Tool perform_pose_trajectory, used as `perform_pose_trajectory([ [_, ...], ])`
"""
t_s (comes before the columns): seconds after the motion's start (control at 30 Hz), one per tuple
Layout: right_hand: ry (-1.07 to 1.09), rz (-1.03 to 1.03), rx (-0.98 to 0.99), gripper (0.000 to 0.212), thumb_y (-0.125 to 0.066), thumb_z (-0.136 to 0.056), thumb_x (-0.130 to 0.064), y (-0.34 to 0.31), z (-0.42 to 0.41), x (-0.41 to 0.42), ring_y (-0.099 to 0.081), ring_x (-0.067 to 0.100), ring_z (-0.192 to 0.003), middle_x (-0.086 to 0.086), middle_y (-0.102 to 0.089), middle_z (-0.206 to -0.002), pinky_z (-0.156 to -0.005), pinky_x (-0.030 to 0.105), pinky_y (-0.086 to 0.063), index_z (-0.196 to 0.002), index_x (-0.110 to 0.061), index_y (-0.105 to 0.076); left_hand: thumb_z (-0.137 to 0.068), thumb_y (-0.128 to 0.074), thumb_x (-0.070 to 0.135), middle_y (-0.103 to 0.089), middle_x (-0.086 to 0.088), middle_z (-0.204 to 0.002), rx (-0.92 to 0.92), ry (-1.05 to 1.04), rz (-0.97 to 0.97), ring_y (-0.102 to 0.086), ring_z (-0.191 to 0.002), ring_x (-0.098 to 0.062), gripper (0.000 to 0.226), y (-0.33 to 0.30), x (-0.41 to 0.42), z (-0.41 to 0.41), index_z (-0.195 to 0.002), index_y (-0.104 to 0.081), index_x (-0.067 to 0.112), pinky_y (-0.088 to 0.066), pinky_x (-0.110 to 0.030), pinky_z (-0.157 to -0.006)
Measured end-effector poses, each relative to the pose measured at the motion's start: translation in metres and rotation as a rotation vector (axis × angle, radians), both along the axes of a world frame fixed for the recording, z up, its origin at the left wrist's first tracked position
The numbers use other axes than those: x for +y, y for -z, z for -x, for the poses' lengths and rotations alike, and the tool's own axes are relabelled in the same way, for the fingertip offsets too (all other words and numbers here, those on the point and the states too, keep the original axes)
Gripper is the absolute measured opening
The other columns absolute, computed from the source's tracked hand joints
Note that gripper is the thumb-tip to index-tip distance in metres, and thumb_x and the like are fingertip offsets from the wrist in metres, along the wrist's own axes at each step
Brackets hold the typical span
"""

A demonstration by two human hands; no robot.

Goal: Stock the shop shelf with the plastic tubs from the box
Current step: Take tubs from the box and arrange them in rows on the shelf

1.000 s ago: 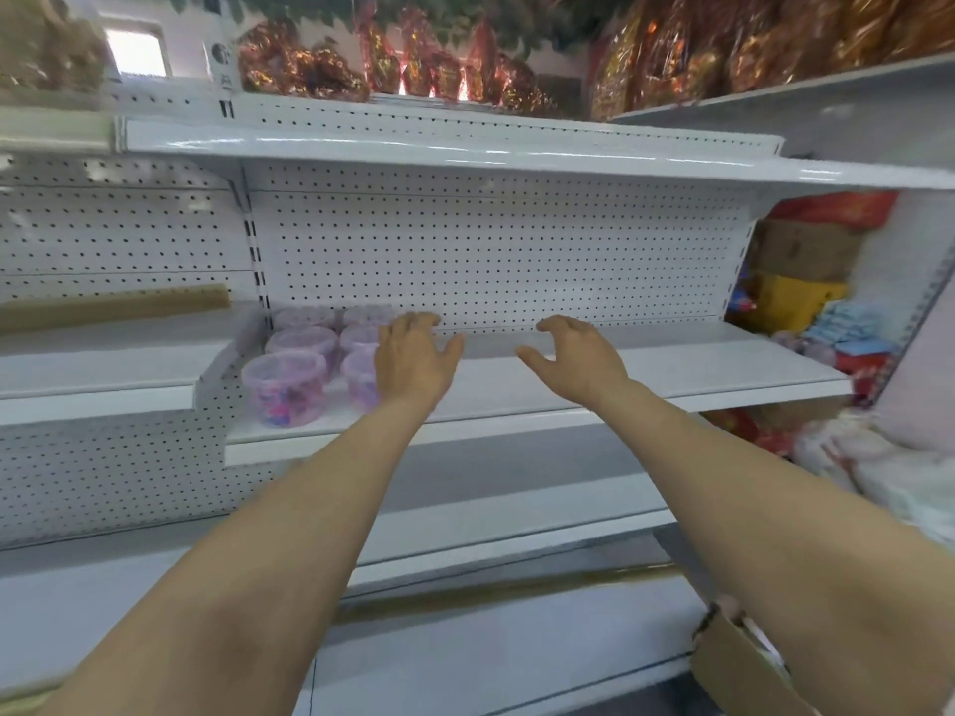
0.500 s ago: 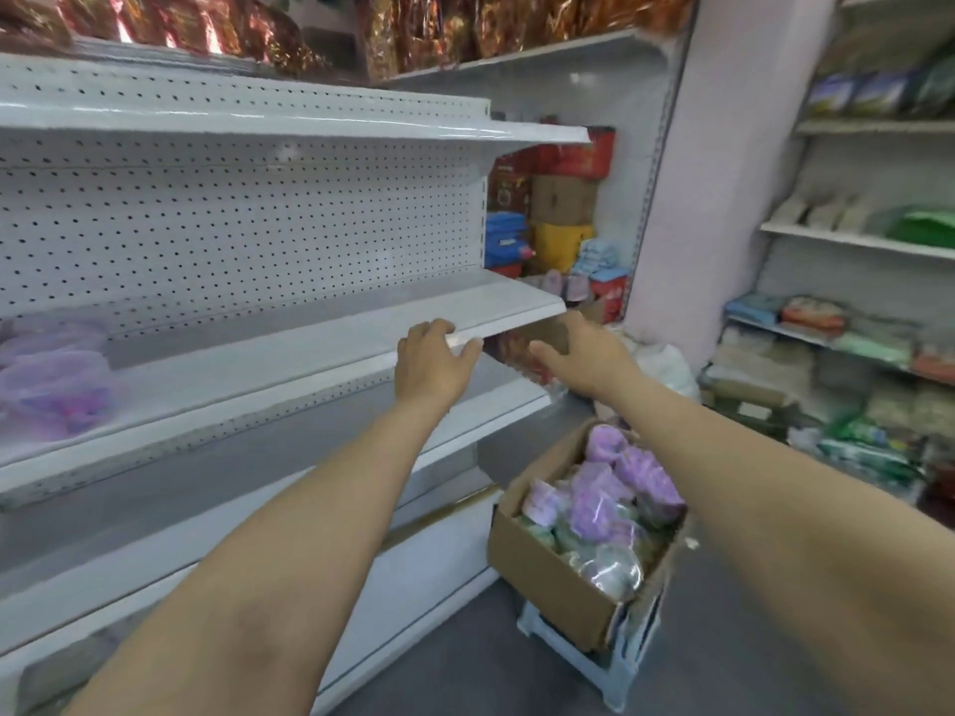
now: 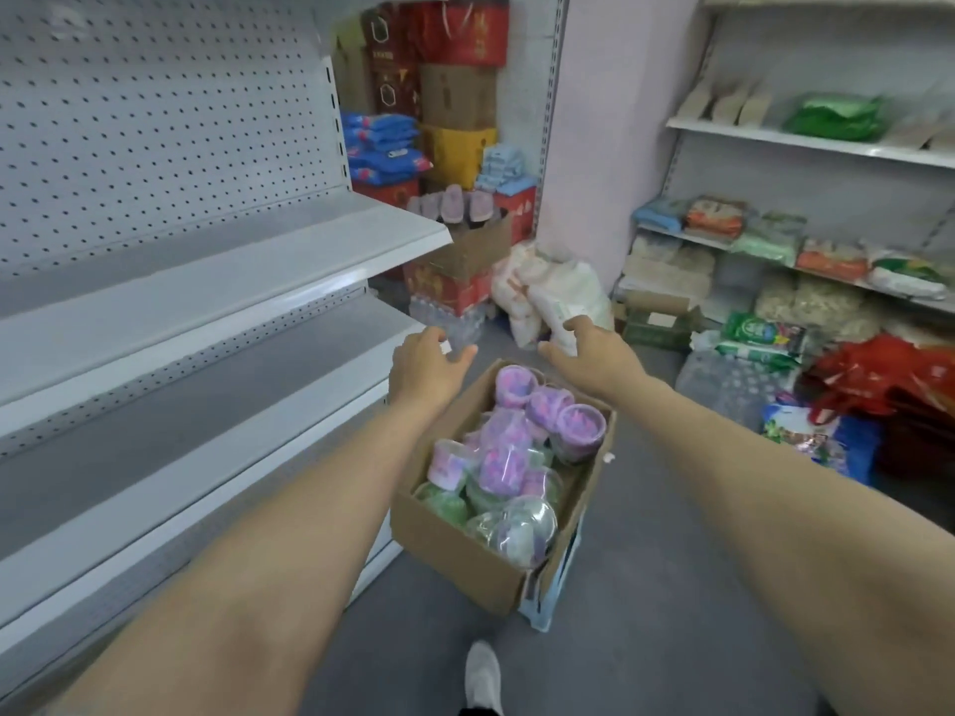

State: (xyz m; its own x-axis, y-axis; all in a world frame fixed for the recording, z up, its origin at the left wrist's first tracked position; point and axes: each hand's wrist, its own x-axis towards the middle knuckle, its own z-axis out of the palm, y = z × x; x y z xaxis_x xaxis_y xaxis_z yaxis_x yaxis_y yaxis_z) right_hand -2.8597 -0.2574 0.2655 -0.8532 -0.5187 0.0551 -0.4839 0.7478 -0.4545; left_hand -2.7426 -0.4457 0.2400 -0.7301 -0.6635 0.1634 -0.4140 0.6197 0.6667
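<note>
Plastic tubs (image 3: 578,432): lidded, likely light, rigid, slick; take by the sides below the lid. Location: cardboard box (image 3: 455,550) on pale crate (image 3: 550,596), grey floor. Left hand (image 3: 421,366), right hand (image 3: 594,354): fingers released, holding nothing, above box. White shelf (image 3: 217,281) adjacent; stockroom goods behind.

Grey floor (image 3: 646,638) carries a pale blue plastic stool (image 3: 548,602), on which rests the open brown cardboard box (image 3: 455,550) of plastic tubs, just beside the white perforated-metal shop shelf unit (image 3: 206,281). Shelf boards in view are bare. White bags (image 3: 548,286) and red cartons (image 3: 444,292) stand on floor at far wall.
</note>
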Motion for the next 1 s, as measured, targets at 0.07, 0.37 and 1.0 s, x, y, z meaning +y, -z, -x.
perform_pose_trajectory([
  [0.07, 0.032, -0.028, -0.046, 0.069, -0.050, -0.094, -0.056, 0.022, 0.037, -0.006, -0.053, 0.036, -0.121, 0.019, -0.054, -0.137, -0.080, 0.033, -0.037, -0.144, -0.009, -0.038, -0.085, -0.056, 0.057, -0.058, -0.010, -0.127, -0.042, 0.013, -0.038, -0.052, -0.118, -0.031, 0.057, 0.025, -0.009, 0.036, -0.124, -0.056, 0.014, -0.046, -0.043, -0.096],
  [0.37, 0.155, -0.191, -0.343, 0.063, -0.051, -0.094, -0.054, 0.121, 0.165, -0.037, -0.052, 0.037, -0.125, 0.017, -0.056, -0.137, -0.099, 0.037, -0.041, -0.140, -0.011, -0.046, -0.092, -0.057, 0.041, -0.065, -0.014, -0.118, -0.308, 0.062, -0.304, -0.060, -0.108, -0.033, 0.044, 0.137, -0.041, 0.160, -0.121, -0.060, 0.008, -0.039, -0.028, -0.077],
  [1.0, -0.076, -0.334, -0.544, 0.060, -0.068, -0.087, -0.047, 0.275, 0.327, -0.064, -0.061, 0.026, -0.114, 0.003, -0.063, -0.128, -0.100, 0.041, -0.047, -0.135, -0.017, -0.052, -0.084, -0.041, 0.073, -0.067, -0.017, -0.106, -0.794, -0.281, -0.669, -0.063, -0.094, -0.033, 0.080, 0.326, -0.032, 0.230, -0.107, -0.063, 0.000, -0.048, -0.035, -0.075],
])
